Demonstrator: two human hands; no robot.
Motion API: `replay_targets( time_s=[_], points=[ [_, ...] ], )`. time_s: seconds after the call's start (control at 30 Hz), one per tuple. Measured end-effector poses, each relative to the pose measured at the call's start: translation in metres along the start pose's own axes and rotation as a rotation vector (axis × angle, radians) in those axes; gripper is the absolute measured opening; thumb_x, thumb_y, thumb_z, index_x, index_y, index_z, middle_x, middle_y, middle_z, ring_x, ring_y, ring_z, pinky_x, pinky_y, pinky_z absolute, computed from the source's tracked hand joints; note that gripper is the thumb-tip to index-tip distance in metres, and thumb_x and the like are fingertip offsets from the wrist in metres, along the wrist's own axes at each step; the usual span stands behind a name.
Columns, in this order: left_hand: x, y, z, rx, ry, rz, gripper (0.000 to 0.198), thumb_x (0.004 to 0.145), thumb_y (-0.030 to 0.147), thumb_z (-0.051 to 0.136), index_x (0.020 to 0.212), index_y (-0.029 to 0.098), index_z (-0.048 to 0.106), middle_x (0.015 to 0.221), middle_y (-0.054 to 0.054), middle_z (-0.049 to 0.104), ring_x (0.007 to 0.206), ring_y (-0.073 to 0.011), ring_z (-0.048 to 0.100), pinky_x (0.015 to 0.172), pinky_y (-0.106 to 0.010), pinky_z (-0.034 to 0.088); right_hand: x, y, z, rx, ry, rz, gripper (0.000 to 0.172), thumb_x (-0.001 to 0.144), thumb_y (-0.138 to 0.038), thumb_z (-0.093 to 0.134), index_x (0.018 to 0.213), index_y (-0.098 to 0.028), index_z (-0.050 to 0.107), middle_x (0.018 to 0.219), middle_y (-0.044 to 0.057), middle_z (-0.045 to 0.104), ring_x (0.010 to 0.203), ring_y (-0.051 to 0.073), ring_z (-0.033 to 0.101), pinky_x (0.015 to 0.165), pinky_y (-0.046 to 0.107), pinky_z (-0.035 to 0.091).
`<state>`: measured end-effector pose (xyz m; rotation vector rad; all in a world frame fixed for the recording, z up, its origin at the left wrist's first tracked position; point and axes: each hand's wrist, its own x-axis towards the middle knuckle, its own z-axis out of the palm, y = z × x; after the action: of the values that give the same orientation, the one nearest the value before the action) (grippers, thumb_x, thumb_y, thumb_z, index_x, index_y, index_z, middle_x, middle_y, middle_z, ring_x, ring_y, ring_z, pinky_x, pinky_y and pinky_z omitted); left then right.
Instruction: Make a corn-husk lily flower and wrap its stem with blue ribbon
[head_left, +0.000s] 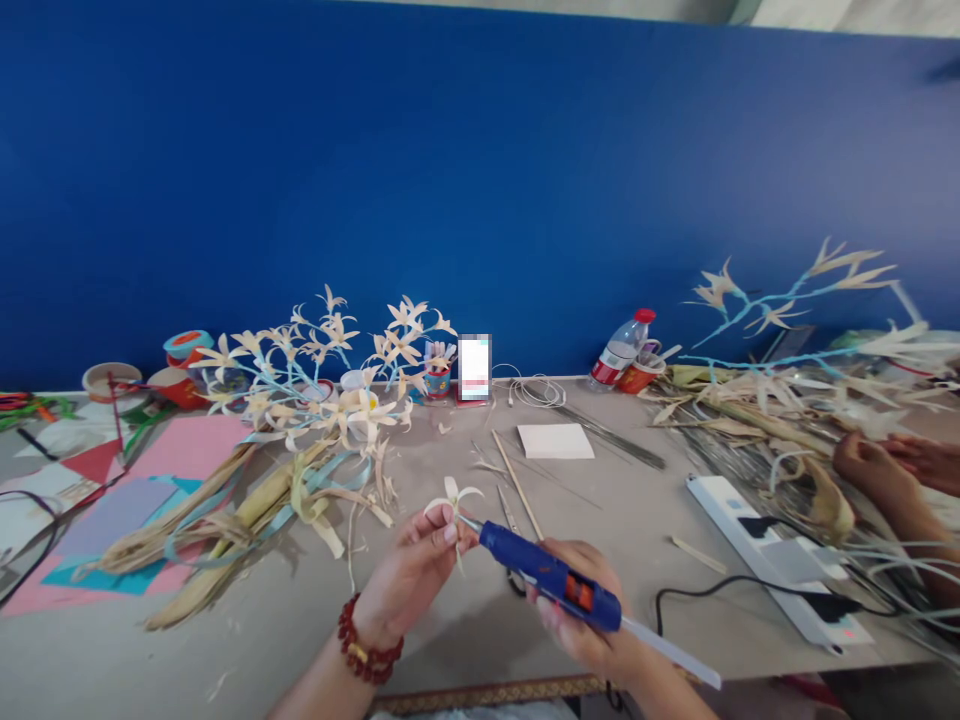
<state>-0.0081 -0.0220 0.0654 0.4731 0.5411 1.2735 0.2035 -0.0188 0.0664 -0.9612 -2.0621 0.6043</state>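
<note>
Your left hand (424, 565): raised at near centre, grip pinched between thumb and fingers on one flower (451, 489). Your right hand (577, 642): grip wrapped around a blue glue gun (525, 560), nozzle pointing left at the flower; contact cannot be told. Room: surface (277, 625) bare left of your left wrist, mostly open between right hand and white power strip (750, 545). Near edge: patterned trim (495, 692) between your forearms. Just beyond the gun: scissors (508, 508), thin stick (517, 485). Flower: cream-white, narrow petals splayed, tips curling.
</note>
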Motion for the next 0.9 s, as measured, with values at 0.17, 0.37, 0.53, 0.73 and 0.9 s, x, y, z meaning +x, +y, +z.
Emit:
replay_targets(
  time_s=[0.17, 0.37, 0.53, 0.73, 0.9],
  points=[
    [0.000, 0.000, 0.002, -0.005, 0.005, 0.000, 0.008, 0.072, 0.019, 0.076, 0.074, 0.016, 0.069, 0.072, -0.001, 0.062, 0.072, -0.0126, 0.054, 0.079, -0.028, 0.040, 0.001, -0.001, -0.002, 0.006, -0.004, -0.019, 0.010, 0.076, -0.031, 0.055, 0.076, -0.021, 0.060, 0.061, 0.002, 0.062, 0.058, 0.018, 0.061, 0.062, 0.028, 0.050],
    [0.000, 0.001, 0.003, 0.001, 0.012, -0.004, 0.011, 0.070, 0.021, 0.078, 0.072, 0.016, 0.069, 0.072, -0.002, 0.062, 0.072, -0.0131, 0.055, 0.080, -0.028, 0.040, 0.001, 0.000, -0.001, -0.011, -0.012, 0.027, 0.013, 0.074, -0.033, 0.056, 0.078, -0.022, 0.062, 0.060, 0.003, 0.063, 0.060, 0.020, 0.061, 0.060, 0.028, 0.050],
    [-0.001, 0.001, 0.003, 0.017, -0.006, 0.008, 0.008, 0.072, 0.020, 0.076, 0.073, 0.016, 0.069, 0.072, -0.002, 0.063, 0.074, -0.0142, 0.055, 0.081, -0.030, 0.040, 0.002, 0.002, 0.000, -0.002, -0.003, 0.002, 0.012, 0.074, -0.031, 0.054, 0.077, -0.021, 0.060, 0.059, 0.003, 0.062, 0.058, 0.019, 0.060, 0.060, 0.028, 0.049],
    [-0.001, 0.004, 0.007, 0.062, -0.124, 0.025, 0.015, 0.082, 0.018, 0.064, 0.067, 0.013, 0.064, 0.069, -0.003, 0.055, 0.078, -0.0167, 0.052, 0.087, -0.035, 0.040, 0.007, 0.005, -0.004, 0.023, 0.018, -0.001, 0.010, 0.076, -0.028, 0.052, 0.076, -0.021, 0.059, 0.060, 0.002, 0.063, 0.055, 0.018, 0.061, 0.060, 0.029, 0.050],
    [0.003, 0.002, -0.002, -0.041, -0.058, -0.041, 0.015, 0.081, 0.020, 0.067, 0.068, 0.013, 0.062, 0.069, -0.001, 0.050, 0.075, -0.0149, 0.051, 0.086, -0.036, 0.041, 0.001, 0.021, -0.011, -0.013, 0.092, -0.014, 0.022, 0.082, -0.028, 0.047, 0.102, -0.022, 0.055, 0.073, 0.004, 0.070, 0.056, 0.019, 0.064, 0.060, 0.030, 0.051]
  ],
)
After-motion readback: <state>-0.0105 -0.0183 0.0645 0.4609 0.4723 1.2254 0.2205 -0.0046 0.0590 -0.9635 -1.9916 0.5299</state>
